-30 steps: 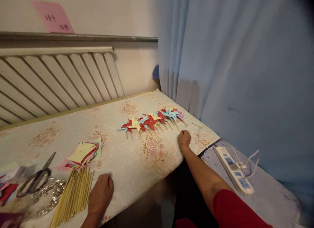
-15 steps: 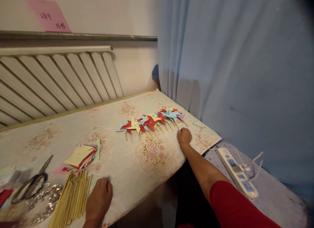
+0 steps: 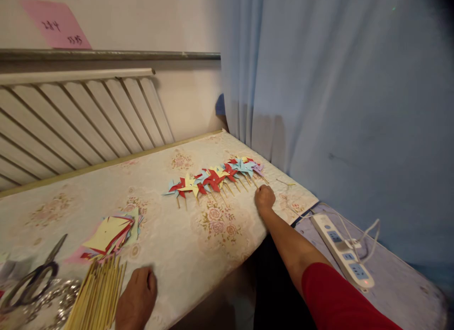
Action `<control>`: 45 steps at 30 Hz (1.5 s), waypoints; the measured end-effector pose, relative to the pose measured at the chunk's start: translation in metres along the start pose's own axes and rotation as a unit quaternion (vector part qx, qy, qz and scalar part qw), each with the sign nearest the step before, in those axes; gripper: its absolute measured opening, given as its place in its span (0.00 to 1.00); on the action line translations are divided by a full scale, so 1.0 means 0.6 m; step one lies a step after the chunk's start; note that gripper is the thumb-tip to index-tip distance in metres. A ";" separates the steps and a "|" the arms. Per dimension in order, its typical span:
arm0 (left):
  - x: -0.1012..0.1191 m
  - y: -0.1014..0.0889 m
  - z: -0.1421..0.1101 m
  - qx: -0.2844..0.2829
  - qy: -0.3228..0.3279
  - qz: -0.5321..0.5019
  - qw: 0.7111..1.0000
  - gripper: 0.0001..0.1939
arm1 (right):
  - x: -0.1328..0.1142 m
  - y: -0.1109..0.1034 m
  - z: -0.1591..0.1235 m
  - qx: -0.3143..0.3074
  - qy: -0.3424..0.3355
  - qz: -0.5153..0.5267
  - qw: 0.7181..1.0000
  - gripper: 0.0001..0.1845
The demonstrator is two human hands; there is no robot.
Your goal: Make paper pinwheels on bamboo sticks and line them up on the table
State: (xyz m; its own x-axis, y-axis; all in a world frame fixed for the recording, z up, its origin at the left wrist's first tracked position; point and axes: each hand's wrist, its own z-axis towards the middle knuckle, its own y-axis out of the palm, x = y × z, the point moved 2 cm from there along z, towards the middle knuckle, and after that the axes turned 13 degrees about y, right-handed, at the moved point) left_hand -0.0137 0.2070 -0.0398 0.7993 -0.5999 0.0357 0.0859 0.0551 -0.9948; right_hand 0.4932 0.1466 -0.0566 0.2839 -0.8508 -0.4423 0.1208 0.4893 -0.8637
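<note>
A row of paper pinwheels (image 3: 213, 176) in red, blue and yellow lies on the flowered tablecloth (image 3: 166, 226), each on a thin wooden stick. My right hand (image 3: 264, 197) is stretched out to the right end of the row, fingers curled closed by the sticks; what it grips is hidden. My left hand (image 3: 136, 297) rests on the cloth near the front edge, fingers curled, right beside a bundle of yellow wooden sticks (image 3: 95, 297). A stack of coloured paper squares (image 3: 109, 230) lies just beyond the sticks.
Scissors (image 3: 30, 273) lie at the left over a pile of small shiny metal pieces (image 3: 53, 297). A white power strip (image 3: 342, 252) with cable sits on a lower surface to the right. A blue curtain (image 3: 336, 98) hangs behind; a slatted panel (image 3: 78, 117) runs along the back.
My right hand has crept slightly forward to the stick ends at the row's right end. The view has shifted a little to the right. My left hand stays by the stick bundle.
</note>
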 end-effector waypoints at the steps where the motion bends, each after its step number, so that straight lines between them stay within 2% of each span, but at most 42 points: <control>1: -0.001 0.001 0.000 -0.001 -0.001 -0.002 1.000 0.16 | 0.000 0.000 0.001 -0.001 0.003 0.001 1.000 0.10; 27: -0.001 0.003 0.001 -0.001 0.001 0.013 1.000 0.15 | 0.000 -0.004 0.009 -0.044 0.049 0.001 0.998 0.12; 45: -0.004 0.006 0.001 0.005 0.008 0.018 1.000 0.14 | 0.007 0.001 0.008 -0.014 0.050 0.044 0.998 0.11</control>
State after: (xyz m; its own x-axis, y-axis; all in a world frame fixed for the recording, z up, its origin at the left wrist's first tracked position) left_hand -0.0149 0.2088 -0.0435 0.7921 -0.6104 -0.0021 0.0624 0.0845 -0.9945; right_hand 0.4988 0.1444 -0.0581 0.1964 -0.8197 -0.5381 0.0717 0.5593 -0.8258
